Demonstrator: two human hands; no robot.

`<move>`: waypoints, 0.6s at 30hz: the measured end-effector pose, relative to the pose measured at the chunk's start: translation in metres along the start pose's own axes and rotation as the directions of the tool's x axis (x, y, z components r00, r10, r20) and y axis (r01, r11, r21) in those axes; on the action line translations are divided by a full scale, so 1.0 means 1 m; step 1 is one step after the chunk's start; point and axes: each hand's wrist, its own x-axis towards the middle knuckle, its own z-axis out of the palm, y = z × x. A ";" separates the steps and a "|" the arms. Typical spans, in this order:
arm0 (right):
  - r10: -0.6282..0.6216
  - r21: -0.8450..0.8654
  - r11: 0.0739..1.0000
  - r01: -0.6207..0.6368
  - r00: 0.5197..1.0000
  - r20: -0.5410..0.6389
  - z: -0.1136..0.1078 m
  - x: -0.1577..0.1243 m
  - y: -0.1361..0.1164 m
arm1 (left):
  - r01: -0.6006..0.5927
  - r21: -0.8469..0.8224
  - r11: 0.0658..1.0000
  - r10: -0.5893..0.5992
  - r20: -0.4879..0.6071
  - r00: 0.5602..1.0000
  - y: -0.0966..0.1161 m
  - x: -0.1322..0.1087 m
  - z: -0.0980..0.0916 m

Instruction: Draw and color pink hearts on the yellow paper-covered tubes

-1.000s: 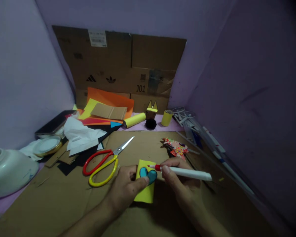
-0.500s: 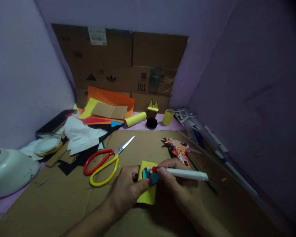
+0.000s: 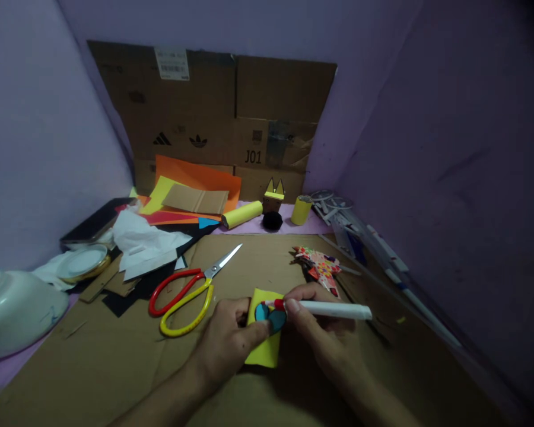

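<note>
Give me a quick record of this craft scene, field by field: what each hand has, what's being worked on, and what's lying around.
left hand: presses the yellow card flat on the cardboard mat
right hand: grip on a white marker, red tip at the blue heart
blue heart: lies on the yellow card, dark outline
scissors: left of the card, red and yellow handles, blades shut
patterned paper: beyond the right hand
bowl: white, far left, tipped over
backdrop: cardboard box against the wall
</note>
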 end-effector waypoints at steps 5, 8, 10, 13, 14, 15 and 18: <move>0.001 -0.025 1.000 -0.002 1.000 -0.029 -0.001 0.000 0.002 | 0.006 0.004 1.000 -0.006 -0.001 1.000 0.003 0.001 0.001; -0.011 -0.031 0.999 0.010 1.000 -0.012 -0.003 0.000 0.003 | 0.013 -0.008 1.000 -0.014 -0.002 1.000 0.002 0.000 0.001; -0.014 -0.038 0.999 0.013 1.000 -0.013 -0.003 0.000 0.004 | 0.020 -0.012 1.000 -0.020 -0.002 1.000 0.000 0.000 0.000; -0.005 -0.065 0.998 0.004 1.000 -0.017 -0.004 0.000 0.004 | 0.009 -0.008 1.000 -0.009 0.000 1.000 -0.002 -0.001 -0.001; -0.008 -0.075 0.997 0.007 1.000 -0.008 -0.005 0.000 0.005 | 0.005 -0.008 1.000 -0.005 0.001 1.000 -0.003 -0.001 -0.001; -0.010 -0.081 0.997 0.010 1.000 -0.002 -0.005 0.000 0.005 | 0.002 -0.009 1.000 -0.002 0.001 1.000 -0.002 -0.001 -0.002; -0.001 -0.073 0.997 0.000 1.000 -0.013 -0.004 -0.001 0.005 | -0.002 -0.024 1.000 0.002 -0.005 1.000 -0.001 0.000 -0.002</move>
